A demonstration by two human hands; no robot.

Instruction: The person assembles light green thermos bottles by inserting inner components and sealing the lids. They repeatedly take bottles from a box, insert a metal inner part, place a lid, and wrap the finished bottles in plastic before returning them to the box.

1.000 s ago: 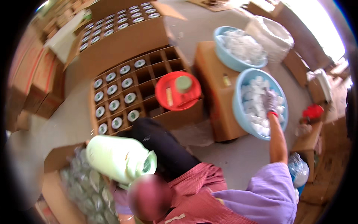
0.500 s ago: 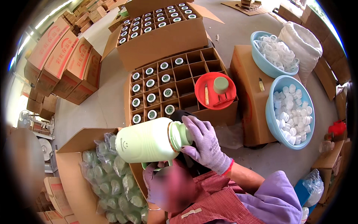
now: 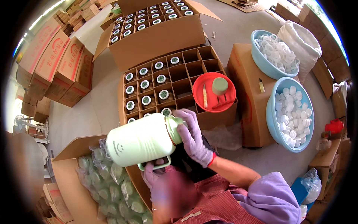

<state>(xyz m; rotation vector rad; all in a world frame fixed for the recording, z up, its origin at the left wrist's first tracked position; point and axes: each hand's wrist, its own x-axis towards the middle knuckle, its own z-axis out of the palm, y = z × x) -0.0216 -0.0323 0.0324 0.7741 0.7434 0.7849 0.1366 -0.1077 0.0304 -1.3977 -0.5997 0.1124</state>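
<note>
A pale green vacuum jug [image 3: 136, 140] with a smiley mark lies on its side in front of me, its neck end pointing right. Under it, my left hand [image 3: 151, 174], in a light purple glove, is closed around the jug's handle [image 3: 166, 163]; a blurred patch partly covers that hand. My right hand [image 3: 194, 140], gloved the same way, curls its fingers over the green neck end [image 3: 174, 128]. Whether a cap is fitted there is hard to make out. Below the jug, an open carton [image 3: 74, 175] holds several plastic-wrapped green jugs [image 3: 115, 175].
Ahead stands a divided carton [image 3: 182, 86] of white-rimmed jugs, with a red tray [image 3: 199, 84] holding a green cup and a knife. Blue basins of white rings [image 3: 257, 61] and white caps [image 3: 274, 123] are at right. Stacked cartons [image 3: 56, 63] stand left.
The jug has swung a little to the left, its base end lower. My right hand has moved left with it, fingers curling further around the neck end. The whole view has shifted slightly.
</note>
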